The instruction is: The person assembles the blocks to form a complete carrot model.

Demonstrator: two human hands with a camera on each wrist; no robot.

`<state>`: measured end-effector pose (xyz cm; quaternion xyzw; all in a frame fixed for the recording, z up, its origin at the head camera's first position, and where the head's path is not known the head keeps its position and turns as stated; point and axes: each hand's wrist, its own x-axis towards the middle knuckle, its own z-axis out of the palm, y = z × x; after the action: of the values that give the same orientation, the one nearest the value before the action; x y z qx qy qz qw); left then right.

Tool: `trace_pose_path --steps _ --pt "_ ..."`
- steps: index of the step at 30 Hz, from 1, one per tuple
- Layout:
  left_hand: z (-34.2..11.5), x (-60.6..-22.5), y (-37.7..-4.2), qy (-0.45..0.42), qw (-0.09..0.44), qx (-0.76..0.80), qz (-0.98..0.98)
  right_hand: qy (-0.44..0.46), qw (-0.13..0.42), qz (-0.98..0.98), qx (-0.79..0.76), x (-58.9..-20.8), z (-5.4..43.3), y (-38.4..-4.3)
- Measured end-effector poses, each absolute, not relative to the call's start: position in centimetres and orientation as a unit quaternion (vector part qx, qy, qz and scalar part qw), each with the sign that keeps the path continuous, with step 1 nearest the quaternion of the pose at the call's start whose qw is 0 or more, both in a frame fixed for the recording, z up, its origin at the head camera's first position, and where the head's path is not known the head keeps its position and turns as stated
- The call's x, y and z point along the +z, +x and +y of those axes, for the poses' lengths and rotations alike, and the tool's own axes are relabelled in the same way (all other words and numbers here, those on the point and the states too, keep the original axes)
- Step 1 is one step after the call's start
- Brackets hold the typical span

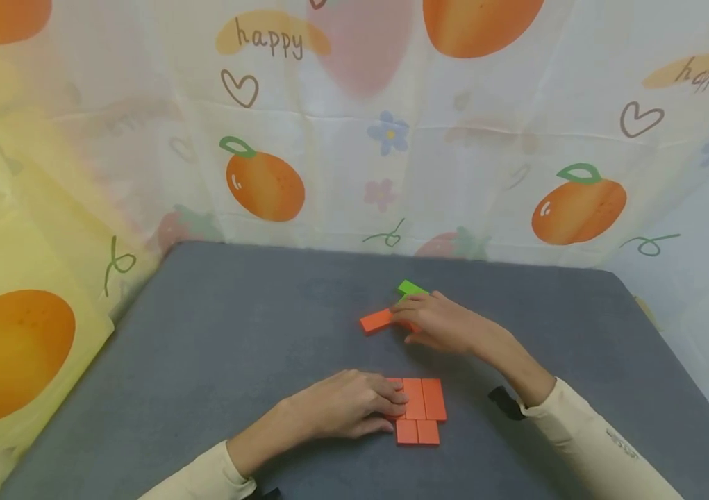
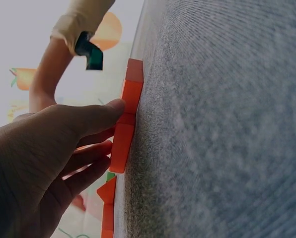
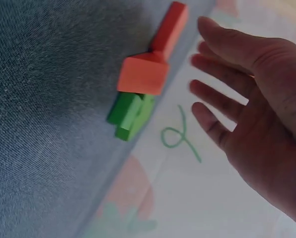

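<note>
Grey table (image 1: 235,333) lies under both hands; a fruit-patterned cloth (image 1: 342,160) rises beyond them. In the head view, the right hand (image 1: 441,323) partly covers the far pile just beneath it; the right-wrist view shows its fingers extended, thumb apart, holding nothing. The left hand (image 1: 344,403), fingers loosely extended, touches the left edge of the near orange blocks (image 1: 414,399): flat, smooth, fitted edge to edge. We count five there, one partly covered; at the right hand, two far orange blocks (image 1: 376,321) and at least two green blocks (image 1: 412,287).
</note>
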<state>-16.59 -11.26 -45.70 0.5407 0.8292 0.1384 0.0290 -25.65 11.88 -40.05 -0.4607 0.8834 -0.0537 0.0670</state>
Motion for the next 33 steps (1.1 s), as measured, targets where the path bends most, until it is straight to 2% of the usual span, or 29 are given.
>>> trace_pose_path --steps 4,7,14,24,33 --pt "-11.4 -45.6 -16.5 0.537 0.031 0.136 0.832 -0.478 0.091 0.873 -0.044 -40.9 11.1 -26.6" --pt "-11.5 -45.6 -16.5 0.537 0.030 0.140 0.831 -0.496 0.073 0.864 -0.042 -41.7 10.8 -27.0" --pt "-11.4 -45.6 -16.4 0.539 0.023 0.142 0.830 -0.526 -0.014 0.846 -0.089 -42.9 10.7 -27.6" --pt "-11.1 -45.6 -16.4 0.544 0.013 0.136 0.828 -0.525 -0.008 0.848 -0.074 -42.9 10.0 -28.0" --pt "-10.9 -45.5 -16.3 0.542 -0.004 0.117 0.832 -0.503 -0.055 0.859 -0.074 -42.4 10.6 -27.7"
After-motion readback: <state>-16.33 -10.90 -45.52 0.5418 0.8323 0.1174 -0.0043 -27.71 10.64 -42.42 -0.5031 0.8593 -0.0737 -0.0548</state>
